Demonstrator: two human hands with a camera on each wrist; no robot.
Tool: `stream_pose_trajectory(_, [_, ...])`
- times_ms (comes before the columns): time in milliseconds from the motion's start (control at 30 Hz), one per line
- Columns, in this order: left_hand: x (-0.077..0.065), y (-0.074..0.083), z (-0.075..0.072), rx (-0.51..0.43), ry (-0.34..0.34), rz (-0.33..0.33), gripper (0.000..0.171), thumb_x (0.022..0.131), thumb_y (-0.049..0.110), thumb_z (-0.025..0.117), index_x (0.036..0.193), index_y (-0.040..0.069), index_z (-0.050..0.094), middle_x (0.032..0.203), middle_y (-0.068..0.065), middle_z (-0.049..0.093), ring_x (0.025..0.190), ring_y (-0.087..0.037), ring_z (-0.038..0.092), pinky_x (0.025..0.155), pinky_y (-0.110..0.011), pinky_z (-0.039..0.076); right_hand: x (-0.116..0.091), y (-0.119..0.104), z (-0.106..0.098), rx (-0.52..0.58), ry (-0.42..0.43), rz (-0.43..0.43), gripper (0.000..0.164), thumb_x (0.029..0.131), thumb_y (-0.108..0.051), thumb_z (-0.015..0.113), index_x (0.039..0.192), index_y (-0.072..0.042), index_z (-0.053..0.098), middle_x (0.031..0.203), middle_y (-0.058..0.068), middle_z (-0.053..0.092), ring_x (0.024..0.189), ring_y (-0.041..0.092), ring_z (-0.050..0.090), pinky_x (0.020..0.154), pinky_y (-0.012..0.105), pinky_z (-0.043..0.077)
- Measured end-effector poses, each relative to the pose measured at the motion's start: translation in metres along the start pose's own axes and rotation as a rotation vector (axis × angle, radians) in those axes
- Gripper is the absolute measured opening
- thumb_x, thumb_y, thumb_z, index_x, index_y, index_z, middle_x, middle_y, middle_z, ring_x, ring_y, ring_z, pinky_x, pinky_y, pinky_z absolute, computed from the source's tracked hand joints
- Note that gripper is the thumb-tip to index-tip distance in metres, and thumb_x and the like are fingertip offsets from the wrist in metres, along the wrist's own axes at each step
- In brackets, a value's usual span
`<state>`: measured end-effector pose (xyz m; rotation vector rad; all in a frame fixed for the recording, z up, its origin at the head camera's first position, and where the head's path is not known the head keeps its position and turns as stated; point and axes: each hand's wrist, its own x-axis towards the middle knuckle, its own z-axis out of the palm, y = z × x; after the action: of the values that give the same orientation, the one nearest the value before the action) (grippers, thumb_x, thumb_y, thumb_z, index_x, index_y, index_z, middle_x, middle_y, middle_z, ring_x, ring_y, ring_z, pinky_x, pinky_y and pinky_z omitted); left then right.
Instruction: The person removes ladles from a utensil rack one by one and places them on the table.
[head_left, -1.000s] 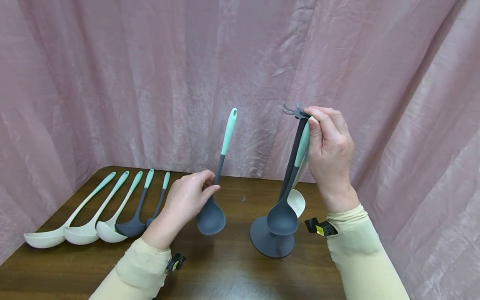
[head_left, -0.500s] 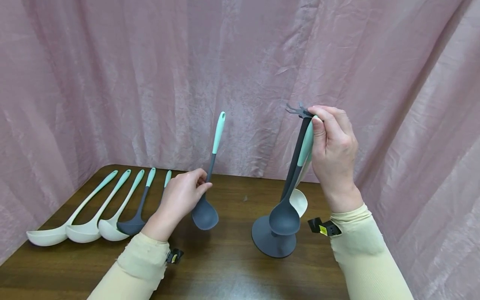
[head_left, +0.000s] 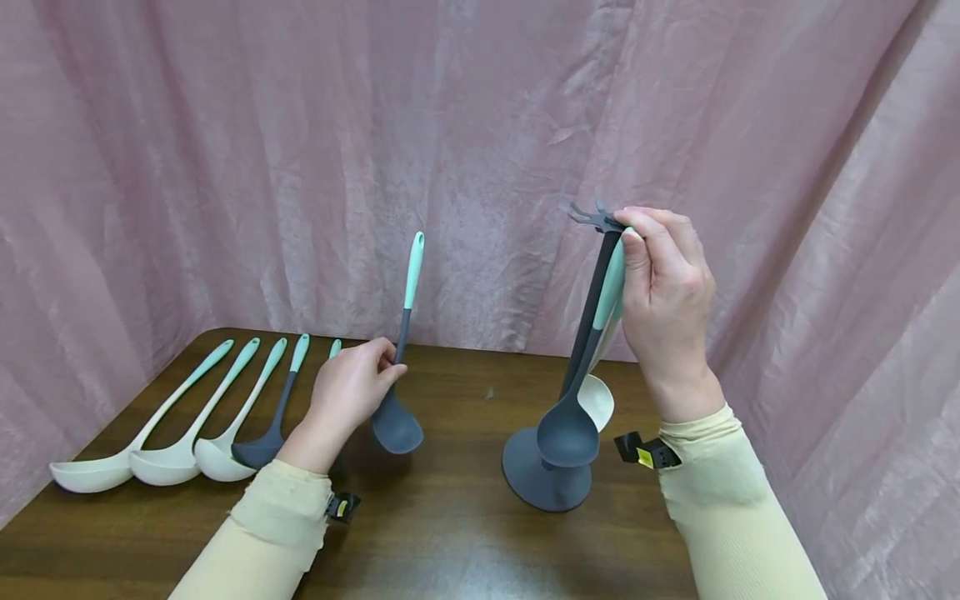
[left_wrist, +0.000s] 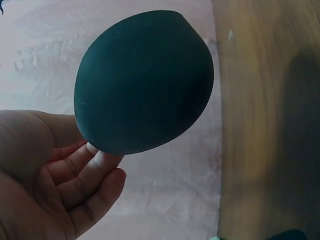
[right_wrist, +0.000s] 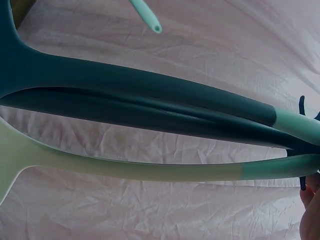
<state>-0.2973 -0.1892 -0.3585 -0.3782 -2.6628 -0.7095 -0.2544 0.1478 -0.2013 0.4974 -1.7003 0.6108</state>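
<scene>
My left hand (head_left: 354, 379) pinches a dark grey ladle (head_left: 397, 429) by the lower handle, its mint grip pointing up. In the left wrist view the underside of the ladle's bowl (left_wrist: 145, 82) hides the thumb tip and part of the fingers. The right hand (head_left: 667, 308) pinches the top of a dark grey utensil stand (head_left: 547, 492), fingertips on its hooked crown (head_left: 597, 218) and thumb at the handle end of a hanging grey ladle (head_left: 567, 432). Behind that one hangs a cream ladle (head_left: 597, 403), its mint handle seen in the right wrist view.
At the left of the brown table (head_left: 457, 533) lie several ladles in a row: three cream ones (head_left: 90, 475), a grey one (head_left: 258, 452) and another mint handle (head_left: 336, 347) partly hidden by the left hand. Pink curtains (head_left: 480, 167) hang behind and to the right.
My left hand has moved left with the ladle, which now stands more upright, and covers more of the last ladle in the row. The right hand stays at the stand's top.
</scene>
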Motion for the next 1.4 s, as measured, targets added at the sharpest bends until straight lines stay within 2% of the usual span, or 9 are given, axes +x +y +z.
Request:
stream_pose_trajectory(300, [0.001, -0.018, 0.0, 0.046, -0.13, -0.09, 0.022, 0.095, 0.03, 0.073, 0.1, 0.01, 0.067, 0.087, -0.002, 0.068, 0.065, -0.018, 0.058, 0.057, -0.036, 0.046, -0.001, 0.002, 0.003, 0.01, -0.006, -0.001, 0.022, 0.102, -0.017, 0.062, 0.12, -0.013, 0.073, 0.117, 0.004, 0.068, 0.109, 0.019, 0.062, 0.09, 0.032, 0.046])
stream_pose_trajectory(467, [0.001, -0.028, 0.001, 0.065, -0.16, -0.121, 0.02, 0.095, 0.029, 0.072, 0.098, 0.009, 0.067, 0.086, -0.002, 0.068, 0.064, -0.018, 0.058, 0.056, -0.036, 0.045, -0.001, 0.002, 0.003, 0.018, -0.001, -0.002, 0.022, 0.101, -0.015, 0.063, 0.119, -0.012, 0.074, 0.116, 0.005, 0.068, 0.109, 0.019, 0.063, 0.091, 0.032, 0.046])
stream_pose_trajectory(733, [0.002, -0.038, 0.001, 0.082, -0.191, -0.142, 0.019, 0.095, 0.028, 0.071, 0.089, 0.011, 0.065, 0.074, 0.0, 0.06, 0.061, -0.019, 0.053, 0.054, -0.036, 0.04, 0.0, 0.001, 0.003, 0.031, 0.016, 0.008, 0.022, 0.1, -0.015, 0.064, 0.119, -0.012, 0.074, 0.115, 0.006, 0.068, 0.109, 0.019, 0.063, 0.091, 0.032, 0.046])
stream_pose_trajectory(933, [0.001, -0.04, 0.001, 0.111, -0.256, -0.174, 0.027, 0.095, 0.03, 0.071, 0.077, 0.014, 0.059, 0.069, -0.002, 0.054, 0.061, -0.02, 0.051, 0.054, -0.036, 0.037, -0.001, 0.001, 0.003, 0.038, 0.02, 0.02, 0.022, 0.1, -0.015, 0.064, 0.119, -0.012, 0.074, 0.115, 0.006, 0.068, 0.108, 0.019, 0.062, 0.091, 0.031, 0.046])
stream_pose_trajectory(1167, [0.0, -0.045, 0.001, 0.125, -0.344, -0.166, 0.042, 0.093, 0.031, 0.073, 0.062, 0.016, 0.049, 0.059, 0.002, 0.041, 0.055, -0.018, 0.041, 0.052, -0.034, 0.031, 0.0, 0.0, 0.004, 0.042, 0.027, 0.025, 0.022, 0.1, -0.015, 0.064, 0.119, -0.012, 0.074, 0.116, 0.006, 0.068, 0.108, 0.019, 0.063, 0.09, 0.03, 0.045])
stream_pose_trajectory(1300, [-0.001, -0.049, 0.003, 0.13, -0.371, -0.173, 0.05, 0.093, 0.031, 0.074, 0.057, 0.018, 0.042, 0.054, 0.004, 0.033, 0.051, -0.016, 0.036, 0.05, -0.033, 0.029, 0.0, 0.0, 0.004, 0.045, 0.021, 0.025, 0.022, 0.1, -0.015, 0.064, 0.119, -0.012, 0.074, 0.116, 0.006, 0.068, 0.108, 0.019, 0.062, 0.09, 0.03, 0.045])
stream_pose_trajectory(1400, [-0.002, -0.05, 0.004, 0.135, -0.383, -0.173, 0.05, 0.092, 0.03, 0.074, 0.055, 0.018, 0.043, 0.053, 0.005, 0.033, 0.05, -0.016, 0.037, 0.051, -0.033, 0.031, -0.001, 0.001, 0.003, 0.055, 0.025, 0.029, 0.022, 0.1, -0.014, 0.063, 0.119, -0.011, 0.074, 0.116, 0.007, 0.067, 0.108, 0.019, 0.062, 0.09, 0.03, 0.045])
